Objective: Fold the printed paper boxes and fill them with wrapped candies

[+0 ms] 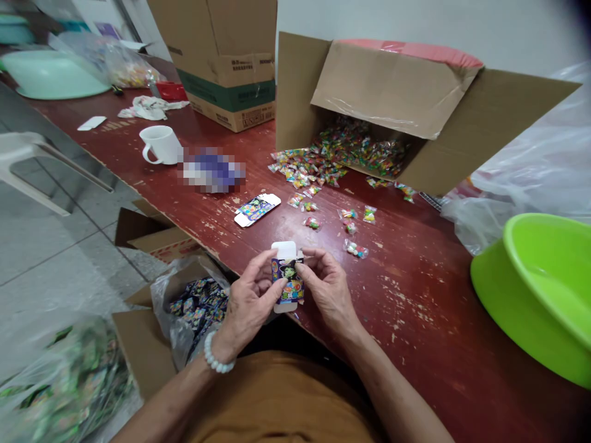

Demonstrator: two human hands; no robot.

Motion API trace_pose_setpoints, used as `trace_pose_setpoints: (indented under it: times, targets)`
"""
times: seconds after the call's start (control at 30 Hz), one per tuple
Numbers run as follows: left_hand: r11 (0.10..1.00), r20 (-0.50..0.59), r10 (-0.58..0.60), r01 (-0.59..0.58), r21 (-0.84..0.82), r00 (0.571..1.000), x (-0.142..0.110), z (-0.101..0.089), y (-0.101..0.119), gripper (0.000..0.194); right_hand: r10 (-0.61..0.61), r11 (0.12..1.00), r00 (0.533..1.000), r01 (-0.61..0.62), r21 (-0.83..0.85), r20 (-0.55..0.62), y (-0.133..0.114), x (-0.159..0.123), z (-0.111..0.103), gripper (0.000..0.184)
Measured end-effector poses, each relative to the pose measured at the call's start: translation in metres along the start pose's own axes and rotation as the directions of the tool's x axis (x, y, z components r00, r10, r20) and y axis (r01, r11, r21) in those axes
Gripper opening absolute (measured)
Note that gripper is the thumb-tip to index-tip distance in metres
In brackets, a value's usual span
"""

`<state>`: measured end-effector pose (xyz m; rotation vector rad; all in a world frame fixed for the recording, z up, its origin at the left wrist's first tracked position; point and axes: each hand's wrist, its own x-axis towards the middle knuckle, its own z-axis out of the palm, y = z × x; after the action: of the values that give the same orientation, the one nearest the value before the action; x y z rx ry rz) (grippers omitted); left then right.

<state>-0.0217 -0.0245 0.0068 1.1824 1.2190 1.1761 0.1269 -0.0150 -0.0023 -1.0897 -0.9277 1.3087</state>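
Both hands hold one small printed candy box (289, 278) over the table's near edge. It has a dark blue front with a cartoon figure, and white end flaps stick out at top and bottom. My left hand (252, 298), with a beaded bracelet at the wrist, grips the box's left side, thumb on the front. Pinching the right side between thumb and fingers is my right hand (329, 286). Beyond them a flat, unfolded box (257, 210) lies on the table. Wrapped candies (355, 248) are scattered ahead of my right hand.
A carton on its side (443, 147) spills wrapped candies (309, 166) onto the red table (406, 295). A green basin (512, 289) stands right, a white mug (161, 145) left. Below the edge, a lined carton (198, 307) holds dark packets beside a bag of green packets (69, 381).
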Motion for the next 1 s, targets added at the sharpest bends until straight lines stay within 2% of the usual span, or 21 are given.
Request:
trace_pose_setpoints:
  times: [0.1, 0.23, 0.3, 0.4, 0.47, 0.57, 0.67, 0.73, 0.8, 0.83, 0.9, 0.93, 1.0]
  targets:
    - [0.999, 0.073, -0.051, 0.052, -0.007, 0.996, 0.003, -0.004, -0.001, 0.045, 0.011, 0.999, 0.999, -0.013, 0.042, 0.043, 0.000, -0.002, 0.002, 0.024]
    - [0.993, 0.132, -0.096, 0.104, -0.054, 0.987, 0.008, -0.009, -0.001, 0.025, -0.021, 0.998, 0.996, 0.026, -0.055, 0.090, -0.002, 0.004, -0.007, 0.020]
    - [0.996, 0.151, -0.084, 0.089, -0.028, 0.985, 0.010, -0.011, 0.000, 0.022, 0.039, 0.997, 0.989, -0.029, -0.070, 0.146, -0.004, 0.010, -0.013, 0.023]
    - [0.998, 0.207, -0.040, 0.029, 0.055, 0.978, 0.014, -0.013, 0.000, 0.019, 0.181, 0.983, 0.964, -0.181, -0.016, 0.193, -0.006, 0.019, -0.020, 0.028]
    - [0.997, 0.242, -0.017, -0.002, 0.078, 0.970, 0.015, -0.013, 0.000, 0.018, 0.198, 0.978, 0.958, -0.206, 0.015, 0.209, -0.007, 0.021, -0.021, 0.035]
    - [0.996, 0.252, -0.047, 0.064, -0.059, 0.967, 0.015, -0.011, 0.000, 0.024, 0.139, 0.990, 0.964, -0.134, -0.039, 0.228, -0.006, 0.019, -0.020, 0.032]
    - [0.934, 0.268, -0.184, 0.253, -0.252, 0.946, 0.012, -0.008, 0.001, 0.045, 0.015, 0.994, 0.984, 0.005, -0.114, 0.178, -0.004, 0.013, -0.019, 0.021]
    - [0.861, 0.375, -0.276, 0.401, -0.312, 0.885, 0.010, -0.005, 0.001, 0.049, -0.060, 0.984, 0.985, 0.086, -0.158, 0.162, -0.005, 0.009, -0.019, 0.018]
    - [0.802, 0.472, -0.317, 0.498, -0.329, 0.823, 0.008, -0.003, 0.000, 0.051, -0.125, 0.954, 0.968, 0.178, -0.241, 0.219, -0.008, 0.008, -0.019, 0.015]
    - [0.786, 0.486, -0.331, 0.521, -0.333, 0.809, 0.008, -0.002, -0.001, 0.054, -0.155, 0.930, 0.952, 0.231, -0.285, 0.263, -0.010, 0.007, -0.019, 0.015]
    - [0.775, 0.460, -0.355, 0.531, -0.341, 0.814, 0.008, 0.000, -0.004, 0.056, -0.184, 0.896, 0.924, 0.298, -0.328, 0.335, -0.012, 0.007, -0.019, 0.016]
    - [0.780, 0.437, -0.365, 0.526, -0.339, 0.822, 0.008, 0.001, -0.004, 0.057, -0.172, 0.903, 0.924, 0.287, -0.320, 0.342, -0.012, 0.008, -0.019, 0.017]
    - [0.806, 0.404, -0.365, 0.502, -0.314, 0.839, 0.009, 0.003, -0.006, 0.059, -0.091, 0.946, 0.943, 0.182, -0.268, 0.321, -0.012, 0.010, -0.016, 0.017]
